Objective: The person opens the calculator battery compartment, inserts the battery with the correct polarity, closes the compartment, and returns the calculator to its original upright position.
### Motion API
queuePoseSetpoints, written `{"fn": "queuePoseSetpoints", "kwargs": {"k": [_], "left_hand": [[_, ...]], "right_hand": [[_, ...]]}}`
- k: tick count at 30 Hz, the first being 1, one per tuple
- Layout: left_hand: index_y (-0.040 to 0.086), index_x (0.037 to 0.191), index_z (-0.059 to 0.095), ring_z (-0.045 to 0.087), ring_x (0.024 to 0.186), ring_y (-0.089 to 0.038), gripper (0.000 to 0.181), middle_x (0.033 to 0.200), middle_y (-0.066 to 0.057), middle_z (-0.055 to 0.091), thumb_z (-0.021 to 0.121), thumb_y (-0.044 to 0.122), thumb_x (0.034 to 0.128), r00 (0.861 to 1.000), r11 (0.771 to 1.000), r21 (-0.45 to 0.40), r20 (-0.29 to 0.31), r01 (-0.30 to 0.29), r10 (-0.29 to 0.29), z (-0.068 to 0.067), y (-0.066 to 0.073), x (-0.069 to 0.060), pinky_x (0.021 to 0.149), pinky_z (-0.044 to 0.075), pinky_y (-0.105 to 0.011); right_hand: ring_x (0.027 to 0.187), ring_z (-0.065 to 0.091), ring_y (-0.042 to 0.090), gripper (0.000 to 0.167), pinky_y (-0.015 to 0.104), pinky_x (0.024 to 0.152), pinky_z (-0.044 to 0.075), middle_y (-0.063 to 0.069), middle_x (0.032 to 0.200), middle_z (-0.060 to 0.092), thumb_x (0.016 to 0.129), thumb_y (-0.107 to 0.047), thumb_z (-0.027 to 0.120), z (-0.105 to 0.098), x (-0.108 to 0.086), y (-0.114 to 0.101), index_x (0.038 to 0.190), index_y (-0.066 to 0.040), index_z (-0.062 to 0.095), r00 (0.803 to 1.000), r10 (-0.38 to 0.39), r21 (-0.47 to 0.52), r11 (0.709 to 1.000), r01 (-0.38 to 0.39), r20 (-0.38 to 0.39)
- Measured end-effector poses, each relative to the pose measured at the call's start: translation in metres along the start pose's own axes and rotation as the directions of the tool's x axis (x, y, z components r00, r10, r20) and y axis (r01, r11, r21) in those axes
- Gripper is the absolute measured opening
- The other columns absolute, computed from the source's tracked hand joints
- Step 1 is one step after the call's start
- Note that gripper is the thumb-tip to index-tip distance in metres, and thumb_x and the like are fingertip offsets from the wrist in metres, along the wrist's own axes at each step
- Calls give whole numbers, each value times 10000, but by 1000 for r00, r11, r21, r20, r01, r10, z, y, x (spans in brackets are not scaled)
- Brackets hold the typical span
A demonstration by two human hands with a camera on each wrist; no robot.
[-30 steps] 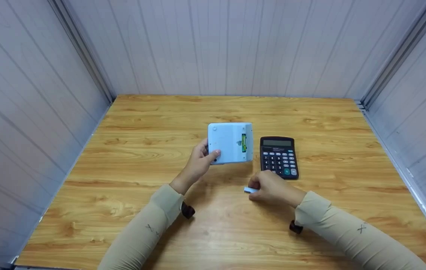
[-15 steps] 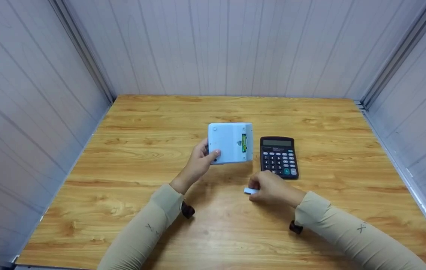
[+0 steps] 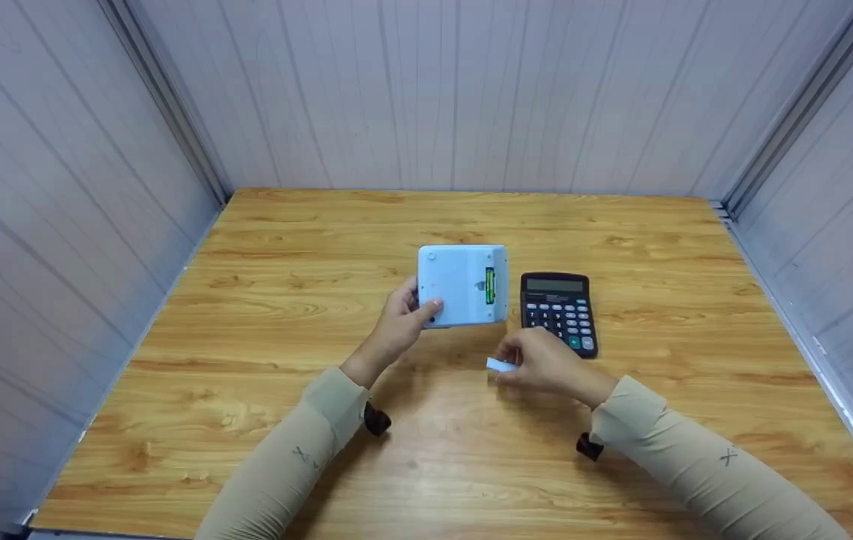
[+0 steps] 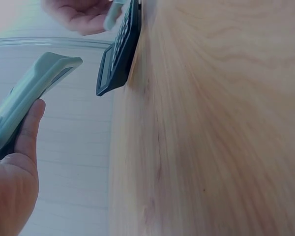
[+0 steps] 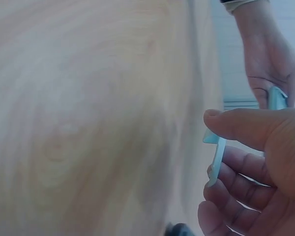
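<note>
My left hand [image 3: 396, 319] grips a pale blue calculator [image 3: 456, 285] by its left edge, thumb on the back, which faces up. Its battery compartment is uncovered, and a green battery [image 3: 490, 286] lies inside. The calculator is tilted and held above the table, as the left wrist view shows. Between thumb and fingers, my right hand [image 3: 546, 364] pinches a small pale blue battery cover [image 3: 500, 365]. That cover [image 5: 217, 160] has a bent end in the right wrist view. The two hands are apart, the right one nearer to me.
Just beyond the right hand lies a black calculator [image 3: 557, 307], keys up; the hand hides its lower left corner in the head view. The wooden table [image 3: 306, 247] is bounded by pale panel walls [image 3: 426, 97] at the back and sides.
My right hand has risen slightly away from me with the battery cover, which now shows more of its flat side. The left hand and pale blue calculator have barely moved.
</note>
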State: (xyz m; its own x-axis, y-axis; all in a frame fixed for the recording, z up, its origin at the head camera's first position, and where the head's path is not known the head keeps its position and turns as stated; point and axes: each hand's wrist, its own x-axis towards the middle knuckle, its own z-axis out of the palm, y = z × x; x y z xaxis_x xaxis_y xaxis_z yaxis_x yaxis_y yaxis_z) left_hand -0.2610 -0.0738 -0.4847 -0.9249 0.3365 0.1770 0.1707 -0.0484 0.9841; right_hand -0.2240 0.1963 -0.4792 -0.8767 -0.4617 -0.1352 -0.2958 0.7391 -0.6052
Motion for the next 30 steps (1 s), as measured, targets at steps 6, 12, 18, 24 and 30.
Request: {"fn": "queuePoseSetpoints", "kwargs": {"k": [6, 12, 18, 24, 30], "left_hand": [[-34, 1593, 445, 651, 1373, -374, 490, 1507, -263, 622, 534, 5, 1113, 1000, 1000, 3, 4, -8, 8, -1, 0, 0, 1081, 612, -470], [-21, 1600, 445, 650, 1374, -382, 494, 1514, -259, 617, 531, 10, 1115, 1000, 1000, -3, 5, -9, 9, -1, -1, 0, 1074, 615, -481], [13, 1604, 454, 660, 1368, -358, 490, 1519, -218, 625, 537, 36, 1122, 1000, 1000, 2, 6, 11, -11, 0, 1, -1, 1069, 617, -482], [-12, 1598, 447, 657, 1365, -370, 490, 1517, -245, 618, 541, 37, 1120, 1000, 1000, -11, 10, 9, -9, 1, 0, -2, 1062, 618, -504], [-26, 1597, 434, 650, 1372, -378, 494, 1521, -260, 607, 542, 37, 1119, 1000, 1000, -20, 16, 4, -4, 2, -1, -2, 1068, 612, -516]], "right_hand": [[857, 632, 161, 196, 324, 759, 553, 30, 950, 735, 879, -149, 914, -11, -1, -9, 1012, -82, 787, 999, -2, 49, 999, 4, -39], [846, 609, 174, 175, 278, 728, 510, 55, 949, 723, 902, -136, 890, -19, -3, -15, 1024, -72, 783, 996, -13, 112, 993, 22, -85], [855, 600, 188, 174, 273, 725, 508, 59, 979, 720, 907, -137, 887, -26, -4, -19, 1045, -93, 789, 994, 5, 166, 986, 13, -108], [856, 605, 184, 202, 243, 721, 516, 103, 1010, 742, 911, -133, 886, -31, -6, -23, 1072, -59, 791, 983, -42, 207, 975, 79, -177], [821, 597, 171, 216, 198, 644, 511, 123, 995, 724, 922, -116, 876, -33, -7, -26, 1094, -37, 774, 962, -47, 245, 963, 116, -271]]}}
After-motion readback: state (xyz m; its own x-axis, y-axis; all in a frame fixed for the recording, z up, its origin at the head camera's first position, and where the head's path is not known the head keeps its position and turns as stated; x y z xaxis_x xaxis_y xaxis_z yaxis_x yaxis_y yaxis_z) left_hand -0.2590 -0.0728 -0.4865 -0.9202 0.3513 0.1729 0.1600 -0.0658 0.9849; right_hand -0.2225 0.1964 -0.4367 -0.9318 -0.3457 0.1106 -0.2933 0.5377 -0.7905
